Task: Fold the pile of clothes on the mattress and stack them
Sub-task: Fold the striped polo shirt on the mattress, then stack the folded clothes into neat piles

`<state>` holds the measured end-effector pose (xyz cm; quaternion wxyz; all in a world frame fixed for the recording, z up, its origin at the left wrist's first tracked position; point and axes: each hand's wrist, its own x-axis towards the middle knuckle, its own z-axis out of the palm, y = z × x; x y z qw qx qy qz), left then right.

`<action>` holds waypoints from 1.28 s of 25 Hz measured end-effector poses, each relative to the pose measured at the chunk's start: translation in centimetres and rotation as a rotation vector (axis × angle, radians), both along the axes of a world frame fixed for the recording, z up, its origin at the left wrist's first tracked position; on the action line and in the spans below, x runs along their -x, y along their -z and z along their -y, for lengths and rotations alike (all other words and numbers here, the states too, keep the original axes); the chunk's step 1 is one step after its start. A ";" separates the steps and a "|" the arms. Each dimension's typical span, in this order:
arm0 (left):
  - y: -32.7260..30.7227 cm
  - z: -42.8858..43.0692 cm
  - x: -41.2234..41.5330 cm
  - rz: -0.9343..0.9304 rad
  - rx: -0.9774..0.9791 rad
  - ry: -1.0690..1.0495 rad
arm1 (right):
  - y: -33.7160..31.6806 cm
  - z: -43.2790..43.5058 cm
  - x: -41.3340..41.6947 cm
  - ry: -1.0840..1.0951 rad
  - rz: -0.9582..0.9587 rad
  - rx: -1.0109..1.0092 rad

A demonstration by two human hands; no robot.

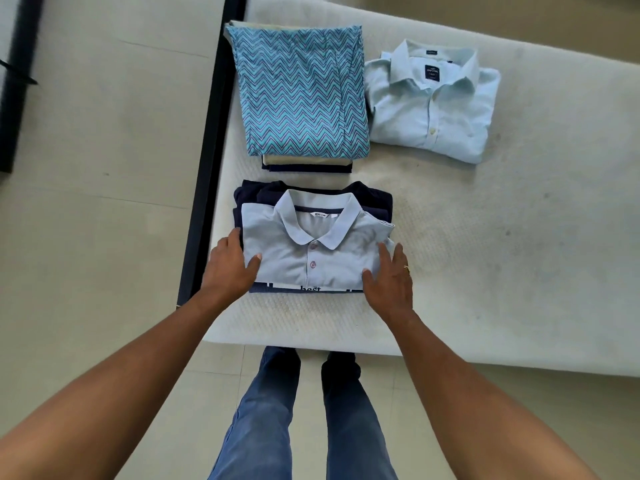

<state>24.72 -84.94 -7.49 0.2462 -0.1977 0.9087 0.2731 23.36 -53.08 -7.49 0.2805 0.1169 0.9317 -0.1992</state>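
Note:
A folded light-blue polo shirt [311,251] lies on top of a stack of dark navy clothes [367,195] near the mattress's front edge; a garment printed "best" [310,289] peeks out below it. My left hand [230,263] touches the polo's left edge with straight fingers. Flat on the polo's right edge rests my right hand [389,280]. Behind this stack a folded blue zigzag-patterned garment [301,91] tops a second stack. A folded pale-blue dress shirt [433,102] lies alone to the right.
The white mattress [502,254] runs off to the right, with bare surface there. A dark bed-frame edge [204,188] borders its left side, and beyond it is tiled floor [97,168]. My legs in blue jeans [263,410] stand at the mattress's front edge.

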 end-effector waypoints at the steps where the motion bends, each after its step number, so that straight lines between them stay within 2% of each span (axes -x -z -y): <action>1: -1.4 -0.1 0.1 -0.016 0.020 0.059 | -1.0 0.3 -0.1 -0.027 -0.007 -0.001; 4: -6.4 -1.0 0.1 -0.089 0.077 0.186 | -4.8 2.2 0.4 -0.113 -0.031 0.007; 9: -17.0 -1.3 -2.3 -0.232 0.321 0.348 | -14.6 7.0 1.8 -0.350 -0.159 0.063; 11: -21.2 -0.7 -3.8 -0.296 0.369 0.327 | -18.5 9.5 2.2 -0.450 -0.210 0.095; 17: -32.3 4.7 -8.2 -0.442 0.444 0.058 | -30.0 18.0 1.6 -0.719 -0.398 0.207; 24: -36.9 17.1 -9.4 -0.559 0.457 -0.008 | -34.1 30.2 -0.4 -0.739 -0.519 0.217; 28: -39.5 25.5 -10.5 -0.595 0.481 0.100 | -34.8 39.5 -0.1 -0.675 -0.556 0.153; 32: -41.6 35.4 -10.8 -0.587 0.511 0.148 | -36.5 49.3 -0.5 -0.608 -0.551 0.181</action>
